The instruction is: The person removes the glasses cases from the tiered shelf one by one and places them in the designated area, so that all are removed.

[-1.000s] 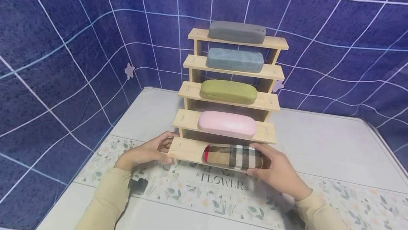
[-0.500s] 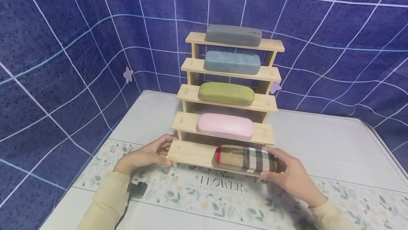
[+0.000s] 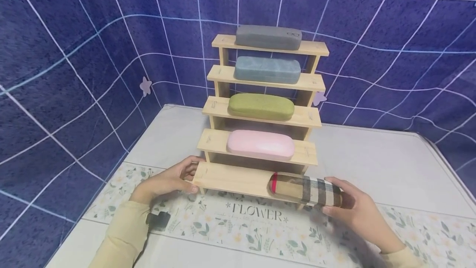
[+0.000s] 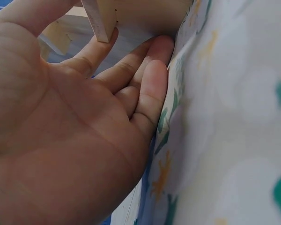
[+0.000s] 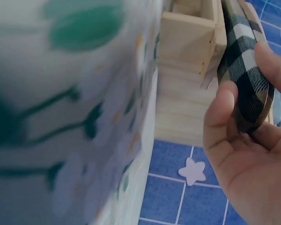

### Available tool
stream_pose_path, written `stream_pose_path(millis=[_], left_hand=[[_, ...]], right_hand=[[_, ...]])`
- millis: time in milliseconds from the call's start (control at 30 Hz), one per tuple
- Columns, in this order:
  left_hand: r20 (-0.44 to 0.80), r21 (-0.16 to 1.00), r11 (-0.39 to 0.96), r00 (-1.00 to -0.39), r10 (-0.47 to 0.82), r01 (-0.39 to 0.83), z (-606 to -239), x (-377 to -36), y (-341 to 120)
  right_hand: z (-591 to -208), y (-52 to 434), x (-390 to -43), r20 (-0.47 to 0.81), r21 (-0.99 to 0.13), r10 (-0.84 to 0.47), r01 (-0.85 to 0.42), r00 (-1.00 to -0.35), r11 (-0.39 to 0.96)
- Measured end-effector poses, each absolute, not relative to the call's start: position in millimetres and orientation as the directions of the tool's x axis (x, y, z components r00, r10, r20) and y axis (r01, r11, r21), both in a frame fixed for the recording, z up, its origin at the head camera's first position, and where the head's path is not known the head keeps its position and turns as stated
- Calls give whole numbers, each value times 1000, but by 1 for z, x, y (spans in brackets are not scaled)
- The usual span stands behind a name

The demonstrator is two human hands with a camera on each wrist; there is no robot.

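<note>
Nearest the viewer, two cream sleeves [image 3: 122,235] reach forward over a floral runner [image 3: 256,228] printed with the word FLOWER, spread on the tabletop [image 3: 375,164].

The right hand [image 3: 357,212] has its grip clamped on the right end of a plaid glasses case [image 3: 306,189]: the fingers curl under and around it with the thumb over the top, as the right wrist view also shows, where the plaid fabric [image 5: 246,61] sits pinched between thumb and fingers. The case lies lengthwise with its left part on the lowest step of a wooden stepped rack [image 3: 230,177] and its right end, inside the grip, jutting past the step's right edge, over the runner.

To the left, the left hand [image 3: 167,181] rests against the left end of that same lowest step. Its grip is apart, fingers loosely extended; the left wrist view shows the fingers [image 4: 131,79] reaching along the runner beneath the wood, one touching a thin wooden leg [image 4: 100,21]. A small black device [image 3: 159,220] sits at that wrist.

Beyond both hands the rack rises in steps, each carrying one case: a pink case [image 3: 260,145] just above the plaid one, then a green case [image 3: 260,107], a blue-grey case [image 3: 267,69], and a dark grey case [image 3: 268,37] on top.

Farthest back hangs a dark blue backdrop [image 3: 74,53] with a white grid and small star shapes.
</note>
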State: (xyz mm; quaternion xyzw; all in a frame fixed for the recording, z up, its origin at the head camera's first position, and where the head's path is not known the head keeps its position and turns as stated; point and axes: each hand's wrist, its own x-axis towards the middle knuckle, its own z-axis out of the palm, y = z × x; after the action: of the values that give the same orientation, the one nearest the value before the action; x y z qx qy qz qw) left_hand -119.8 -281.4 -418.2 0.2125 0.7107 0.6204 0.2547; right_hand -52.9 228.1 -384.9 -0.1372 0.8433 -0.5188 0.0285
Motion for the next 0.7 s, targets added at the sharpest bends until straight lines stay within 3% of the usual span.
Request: stream_pose_path(millis=[200,433,700], left_hand=[[-96,990,140,-776,623,-10,-417,-121,-282],[-95,991,131,-779,620,-16,-415,-121,-281],[-97,992,122,-776,623,-25,-417,-120,-281]], right_hand=[[-388,237,-53,66,-865,-271,-190,-960,465],[-388,247,-53,137,-833,-291,-269,-947,484],[-388,261,-56,175,-730,-288,-320,-942,603]])
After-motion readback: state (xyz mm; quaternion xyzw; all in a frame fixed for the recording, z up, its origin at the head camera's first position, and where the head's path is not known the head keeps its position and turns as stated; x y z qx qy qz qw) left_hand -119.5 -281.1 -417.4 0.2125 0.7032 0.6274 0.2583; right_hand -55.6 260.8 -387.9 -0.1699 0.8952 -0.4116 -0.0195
